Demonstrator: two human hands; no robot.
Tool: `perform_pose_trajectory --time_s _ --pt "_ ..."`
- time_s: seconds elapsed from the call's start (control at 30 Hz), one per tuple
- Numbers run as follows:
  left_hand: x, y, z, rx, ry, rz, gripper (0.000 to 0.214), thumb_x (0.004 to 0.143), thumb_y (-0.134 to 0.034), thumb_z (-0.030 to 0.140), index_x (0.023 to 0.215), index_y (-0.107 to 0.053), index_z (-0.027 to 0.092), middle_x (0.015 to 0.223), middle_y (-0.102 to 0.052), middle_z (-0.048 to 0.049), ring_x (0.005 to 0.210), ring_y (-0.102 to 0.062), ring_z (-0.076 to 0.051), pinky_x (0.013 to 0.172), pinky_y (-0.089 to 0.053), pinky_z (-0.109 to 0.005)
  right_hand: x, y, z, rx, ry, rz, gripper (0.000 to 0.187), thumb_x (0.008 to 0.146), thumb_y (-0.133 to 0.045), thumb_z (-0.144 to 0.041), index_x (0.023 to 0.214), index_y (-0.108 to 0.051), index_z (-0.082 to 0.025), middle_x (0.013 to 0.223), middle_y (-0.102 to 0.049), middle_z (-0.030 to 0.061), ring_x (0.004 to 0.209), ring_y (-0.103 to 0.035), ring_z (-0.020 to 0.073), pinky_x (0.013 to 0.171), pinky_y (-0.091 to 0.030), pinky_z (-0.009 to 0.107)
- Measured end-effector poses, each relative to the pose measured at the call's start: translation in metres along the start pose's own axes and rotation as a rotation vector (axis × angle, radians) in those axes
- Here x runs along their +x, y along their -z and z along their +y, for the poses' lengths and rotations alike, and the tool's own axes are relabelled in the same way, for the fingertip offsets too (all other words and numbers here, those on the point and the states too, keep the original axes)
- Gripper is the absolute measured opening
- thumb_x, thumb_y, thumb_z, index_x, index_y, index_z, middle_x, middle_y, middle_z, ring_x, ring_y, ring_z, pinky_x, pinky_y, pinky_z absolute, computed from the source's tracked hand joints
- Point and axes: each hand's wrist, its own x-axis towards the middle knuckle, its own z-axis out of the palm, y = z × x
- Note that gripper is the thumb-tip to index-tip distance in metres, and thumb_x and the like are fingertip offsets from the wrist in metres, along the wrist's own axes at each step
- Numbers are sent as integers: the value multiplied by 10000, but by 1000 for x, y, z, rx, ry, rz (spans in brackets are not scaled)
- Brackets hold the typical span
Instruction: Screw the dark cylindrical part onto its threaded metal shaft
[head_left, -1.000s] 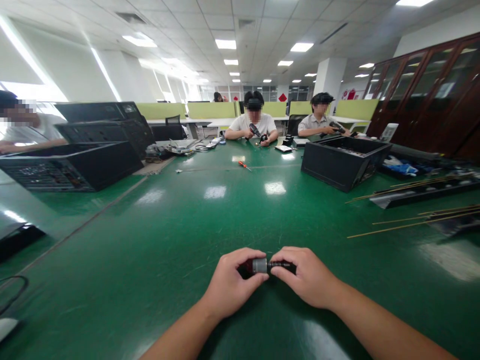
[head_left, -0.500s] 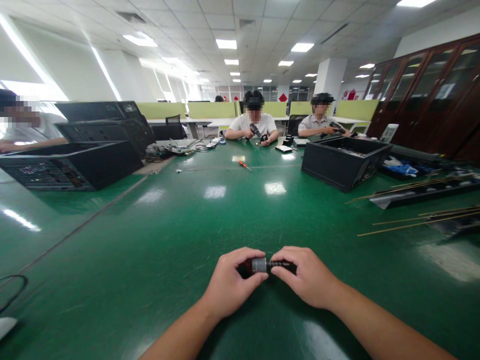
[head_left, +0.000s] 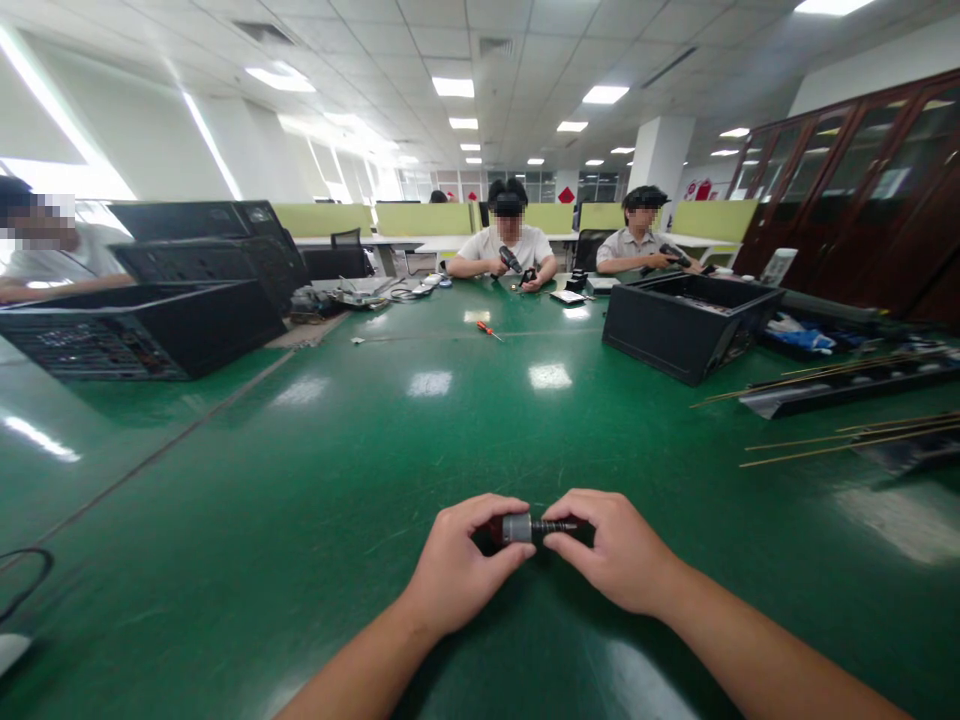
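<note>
My left hand [head_left: 459, 570] and my right hand [head_left: 615, 550] meet just above the green table [head_left: 360, 440] near its front edge. Between them lies a small tool [head_left: 519, 528] with a dark red body, a grey metal collar and a thin black threaded shaft. My left fingers wrap round the red body and collar. My right thumb and forefinger pinch the black shaft end. Most of the tool is hidden inside both hands.
An open black computer case [head_left: 686, 320] stands at the right, another [head_left: 142, 335] at the left. Thin brass rods [head_left: 840, 445] and black panels lie at the far right. A red-handled screwdriver [head_left: 489, 331] lies mid-table. Other people work at the far end and far left.
Both hands with the tool have shifted very slightly away from me. The brass rods sit slightly further right in view. The grip is the same.
</note>
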Motion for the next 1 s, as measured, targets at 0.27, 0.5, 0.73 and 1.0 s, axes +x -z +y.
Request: perform_pose_trajectory --time_s 0.27,0.5,0.73,1.0 --pt "0 1 0 -4 -1 5 268 716 -782 204 981 -747 231 904 -767 -19 829 -701 -202 764 -527 -295 0 0 -2 8 -20 8 27 828 -697 -203 852 -696 -217 817 -704 -5 753 -632 163 686 -420 268" --pt "1 1 2 -9 9 7 262 709 -782 181 965 -749 228 881 -765 -11 804 -698 -193 743 -520 -283 0 -2 -1 13 -33 16 34 834 -694 -213 866 -701 -222 813 -698 -9 744 -624 158 680 -410 266" --pt "-1 1 1 -6 6 8 263 716 -778 180 973 -746 225 885 -762 -12 809 -695 -192 749 -514 -283 0 -1 0 13 -47 21 54 831 -691 -195 874 -706 -224 824 -703 -8 754 -626 159 688 -410 265" --pt "0 0 0 -23 10 15 270 715 -776 179 980 -748 222 893 -765 -12 821 -699 -192 754 -515 -282 0 -1 -1 13 -65 22 57 819 -698 -194 868 -706 -223 809 -696 -16 740 -618 150 676 -410 258"
